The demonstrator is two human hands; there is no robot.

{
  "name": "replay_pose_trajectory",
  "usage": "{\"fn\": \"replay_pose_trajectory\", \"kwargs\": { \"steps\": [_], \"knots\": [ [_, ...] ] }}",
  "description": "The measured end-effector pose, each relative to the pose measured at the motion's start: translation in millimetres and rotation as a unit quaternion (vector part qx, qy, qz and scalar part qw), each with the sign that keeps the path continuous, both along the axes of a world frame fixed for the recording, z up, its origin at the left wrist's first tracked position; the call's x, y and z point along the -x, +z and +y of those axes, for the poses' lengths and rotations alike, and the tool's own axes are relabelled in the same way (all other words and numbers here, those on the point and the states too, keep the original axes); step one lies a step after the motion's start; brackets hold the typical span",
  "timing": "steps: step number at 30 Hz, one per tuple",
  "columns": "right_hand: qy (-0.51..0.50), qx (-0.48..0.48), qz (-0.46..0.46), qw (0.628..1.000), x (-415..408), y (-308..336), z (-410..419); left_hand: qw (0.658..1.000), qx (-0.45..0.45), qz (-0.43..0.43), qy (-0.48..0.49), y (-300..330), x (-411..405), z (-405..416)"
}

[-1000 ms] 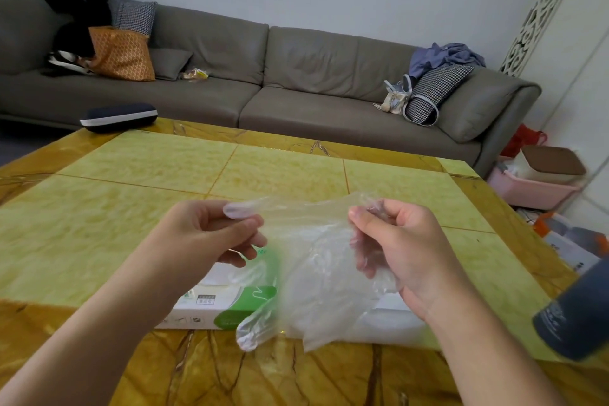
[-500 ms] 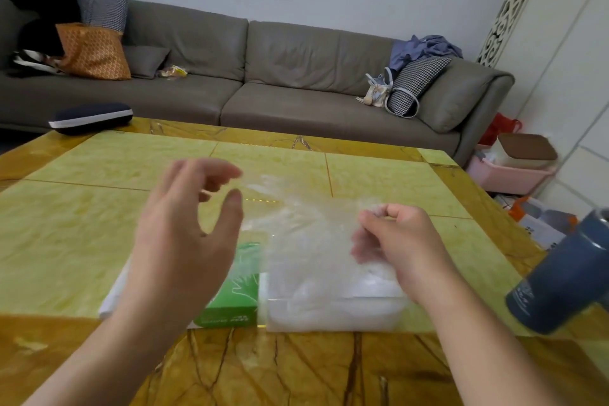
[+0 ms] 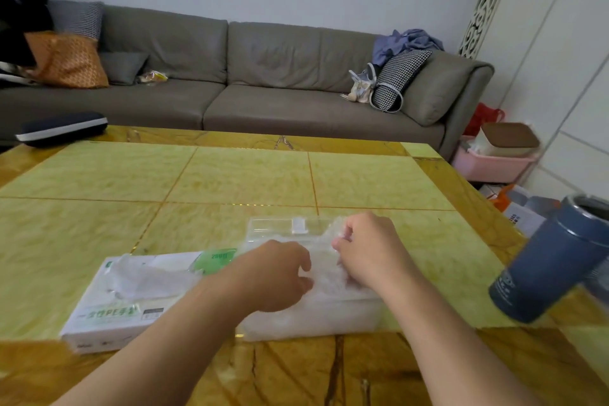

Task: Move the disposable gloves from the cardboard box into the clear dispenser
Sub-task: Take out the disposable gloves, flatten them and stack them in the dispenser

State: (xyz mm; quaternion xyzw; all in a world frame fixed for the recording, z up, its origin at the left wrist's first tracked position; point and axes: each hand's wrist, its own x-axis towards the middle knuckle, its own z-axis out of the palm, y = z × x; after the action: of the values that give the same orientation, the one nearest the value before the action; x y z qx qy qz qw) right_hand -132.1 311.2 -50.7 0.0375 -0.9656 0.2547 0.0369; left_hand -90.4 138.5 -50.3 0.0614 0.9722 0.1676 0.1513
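Note:
A white and green cardboard glove box (image 3: 115, 316) lies flat near the table's front edge, with a thin plastic glove (image 3: 141, 277) poking from its top slot. To its right stands the clear dispenser (image 3: 316, 316), its lid (image 3: 283, 227) tipped open at the back, with crumpled clear gloves (image 3: 324, 277) inside. My left hand (image 3: 276, 277) presses down on the gloves in the dispenser with fingers curled. My right hand (image 3: 365, 250) pinches the gloves at the dispenser's right side.
A dark blue tumbler (image 3: 553, 260) stands at the table's right edge, close to my right forearm. A dark case (image 3: 61, 130) rests at the table's far left corner. A grey sofa (image 3: 263, 82) runs behind the yellow table (image 3: 247, 178); bins stand on the floor at right.
The glove held up between both hands has come down into the dispenser. My left hand let go, swung open, then dropped onto the gloves. The view has tilted down and right.

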Motion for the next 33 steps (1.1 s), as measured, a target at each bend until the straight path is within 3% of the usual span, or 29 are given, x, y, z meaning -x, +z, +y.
{"fn": "replay_pose_trajectory", "kwargs": {
  "steps": [8,14,17,20,24,29,33],
  "knots": [
    [0.002,-0.110,-0.015,0.994,0.8,6.5,-0.1,0.997,0.040,-0.059,-0.031,-3.7,16.4,6.6],
    [-0.019,-0.158,0.024,0.987,-15.6,30.6,0.7,0.995,0.061,-0.033,-0.066,-12.4,16.9,10.3],
    [0.021,-0.079,0.088,0.993,-31.7,51.0,-13.4,0.994,0.076,-0.011,-0.074,-11.1,12.7,12.7],
    [0.077,0.067,-0.021,0.995,-38.7,48.0,-32.7,0.994,0.089,0.016,-0.065,-10.0,6.8,15.6],
    [0.080,-0.016,-0.175,0.981,-31.4,28.8,-32.7,0.994,0.089,-0.006,-0.065,-5.8,5.9,16.5],
    [0.087,-0.143,-0.228,0.959,-17.4,4.9,-25.3,0.999,0.008,-0.029,-0.022,1.5,6.4,7.1],
    [0.100,-0.206,-0.281,0.932,-10.5,0.5,-31.2,0.997,0.077,-0.027,0.013,6.9,2.5,10.3]
  ]
}}
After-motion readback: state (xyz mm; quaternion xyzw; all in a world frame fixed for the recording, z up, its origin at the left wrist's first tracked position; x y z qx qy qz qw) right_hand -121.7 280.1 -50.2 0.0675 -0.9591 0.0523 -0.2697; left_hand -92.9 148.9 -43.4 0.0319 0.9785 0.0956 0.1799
